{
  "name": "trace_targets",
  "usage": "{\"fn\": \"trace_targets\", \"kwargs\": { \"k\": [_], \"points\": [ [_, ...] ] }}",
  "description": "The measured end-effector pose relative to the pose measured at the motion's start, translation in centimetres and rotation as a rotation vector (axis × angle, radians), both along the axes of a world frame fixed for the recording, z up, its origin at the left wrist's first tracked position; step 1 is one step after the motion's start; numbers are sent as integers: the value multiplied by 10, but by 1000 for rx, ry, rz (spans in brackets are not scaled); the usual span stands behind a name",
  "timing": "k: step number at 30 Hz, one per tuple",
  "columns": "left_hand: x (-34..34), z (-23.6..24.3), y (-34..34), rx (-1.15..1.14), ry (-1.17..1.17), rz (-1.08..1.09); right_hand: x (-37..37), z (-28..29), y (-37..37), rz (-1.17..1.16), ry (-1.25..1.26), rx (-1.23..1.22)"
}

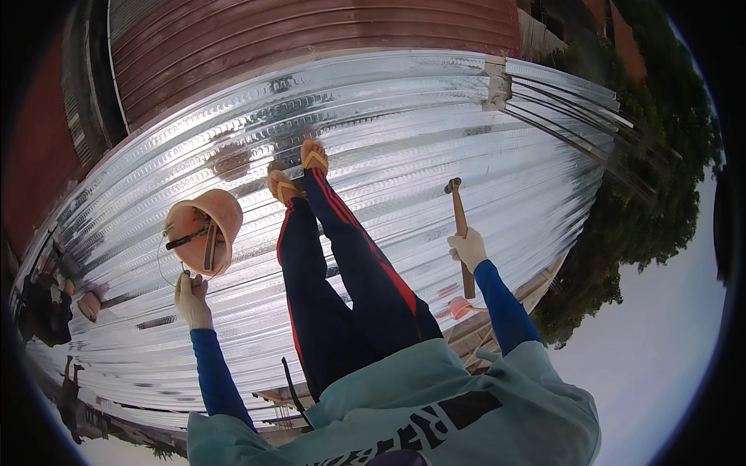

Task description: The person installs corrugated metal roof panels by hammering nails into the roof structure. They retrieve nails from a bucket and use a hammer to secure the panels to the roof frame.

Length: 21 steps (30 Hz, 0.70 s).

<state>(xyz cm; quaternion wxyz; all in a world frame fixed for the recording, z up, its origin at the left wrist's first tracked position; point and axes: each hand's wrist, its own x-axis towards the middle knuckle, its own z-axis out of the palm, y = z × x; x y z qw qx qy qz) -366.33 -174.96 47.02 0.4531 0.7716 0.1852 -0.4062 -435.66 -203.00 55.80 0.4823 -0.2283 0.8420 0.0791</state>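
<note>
Closest to me, the loose teal shirt (466, 404) with dark printing is filling the bottom of the view, and two bright blue sleeves (503, 307) are reaching out from it. At the end of the right one, the right hand (468, 248), in a whitish knit glove, is wrapping its fingers around a long wooden-handled hammer (459, 211). I am seeing the grip at mid-handle, with the dark metal head pointing away from the body and the butt sticking out behind the glove. Near that butt, a small pink container (460, 308) is showing.

On the other side, the left hand (193, 301), gloved alike, is curling inward, its fingertips pinching the thin wire handle (158, 252) of a round, salmon-pink bucket (224, 210). The bucket is sitting just beyond that hand, well apart from the hammer; I cannot tell whether its base is touching the roof. Inside it, a wooden-handled tool (210, 245) and a dark flat bar (185, 235) are leaning.

Between the hands, navy trousers (342, 256) with red stripes are stretching away to feet in yellow-strapped sandals (314, 160), which are standing on shiny ribbed metal sheeting (388, 155).

Farther out, another person (47, 311) in dark clothing is crouching at the left edge, long thin bars (559, 105) are lying at the right, and dark red ribbed roofing (311, 35) and green trees (653, 210) are bordering everything.
</note>
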Motion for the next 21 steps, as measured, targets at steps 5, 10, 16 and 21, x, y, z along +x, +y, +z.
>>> {"fn": "trace_targets", "kwargs": {
  "k": [5,10,16,21],
  "points": [
    [-84,-6,-71,-97,64,-71,-39,17,76,-126,40,99],
    [-161,-11,-122,-82,73,-146,-58,38,132,-119,102,214],
    [-223,-8,-163,-47,27,-222,-133,42,155,38,178,230],
    [-262,3,-190,-90,-17,-197,-215,-2,78,-90,86,186]
  ]
}}
